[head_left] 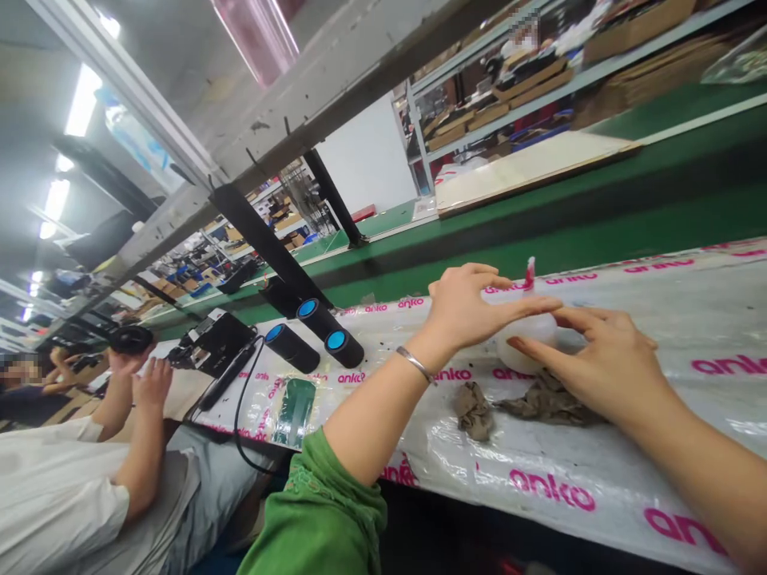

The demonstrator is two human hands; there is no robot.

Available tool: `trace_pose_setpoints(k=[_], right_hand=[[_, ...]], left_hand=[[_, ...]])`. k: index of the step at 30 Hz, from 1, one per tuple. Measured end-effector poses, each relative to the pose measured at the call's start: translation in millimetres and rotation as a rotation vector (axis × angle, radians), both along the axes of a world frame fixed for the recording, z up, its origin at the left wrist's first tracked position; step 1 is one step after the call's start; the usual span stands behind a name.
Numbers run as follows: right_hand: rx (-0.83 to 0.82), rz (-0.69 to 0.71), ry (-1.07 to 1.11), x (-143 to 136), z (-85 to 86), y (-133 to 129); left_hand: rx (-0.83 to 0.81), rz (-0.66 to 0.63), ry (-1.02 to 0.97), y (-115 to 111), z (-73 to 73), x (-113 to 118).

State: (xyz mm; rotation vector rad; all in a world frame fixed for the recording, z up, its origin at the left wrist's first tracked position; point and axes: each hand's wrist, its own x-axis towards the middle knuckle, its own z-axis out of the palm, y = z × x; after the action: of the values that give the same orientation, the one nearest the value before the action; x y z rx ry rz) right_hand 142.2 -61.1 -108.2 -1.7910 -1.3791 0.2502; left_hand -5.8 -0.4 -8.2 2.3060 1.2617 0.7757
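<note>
Leftmost, at the lower left of the frame, a co-worker in a white shirt (pixel 53 487) sits at the same worktop (pixel 599 447), hands raised near a dark device (pixel 130 339). Right of that lie a black tool with a cable (pixel 224 375), a green packet (pixel 293 411) and three black cylinders with blue end caps (pixel 315 334).

Toward the centre, the person's left hand (pixel 473 307), with a bracelet (pixel 415 363) at the wrist and a green sleeve (pixel 317 511) below, comes in from above a white rounded piece (pixel 530 339); its grip is half curled, fingers stretched over the top, touching or just above, I cannot tell which. A small red tab (pixel 530 271) stands up behind it. The right hand (pixel 605 367) cups the piece from the right side, fingers flat along it, so the hold is loose rather than a firm clamp.

The white piece rests on the worktop at centre right. It looks smooth and light, probably hollow plastic and a little slippery, best held by both sides near its widest part.

Two crumpled brown rags (pixel 521 403) lie just in front of it. Clear plastic sheeting printed with pink "anko" lettering (pixel 551 489) covers the surface. Behind runs a green conveyor (pixel 599 208), with shelving (pixel 539 80) at the upper right and ceiling strip lights (pixel 81 100) at the upper left.
</note>
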Motion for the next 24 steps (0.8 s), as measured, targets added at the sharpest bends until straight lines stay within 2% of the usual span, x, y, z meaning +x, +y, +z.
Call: trace_pose_setpoints(k=[3,6,9,13,16,24], right_hand=[[0.014,-0.029,0.056,-6.2,7.7,-2.6],[0.023,-0.056,0.090,-9.2,14.6,-3.8],[0.002,-0.049,0.137,-8.6,19.0,-3.8],[-0.049,-0.037,0.208,-6.1,23.1,-2.5],[-0.063,-0.031,0.232,-5.3,26.5,-2.1],[-0.113,-0.030,0.272,-9.1,30.0,-3.6]], left_hand=[[0.097,0.154,0.036,-15.7,-16.9,14.1],[0.170,0.176,0.044,-23.9,-29.3,22.0],[0.200,0.149,0.030,-24.4,-31.3,23.5],[0.111,0.100,0.004,-17.4,-28.7,23.3],[0.050,0.038,-0.061,-10.2,-30.2,21.8],[-0.006,-0.323,-0.188,13.4,-37.1,9.3]])
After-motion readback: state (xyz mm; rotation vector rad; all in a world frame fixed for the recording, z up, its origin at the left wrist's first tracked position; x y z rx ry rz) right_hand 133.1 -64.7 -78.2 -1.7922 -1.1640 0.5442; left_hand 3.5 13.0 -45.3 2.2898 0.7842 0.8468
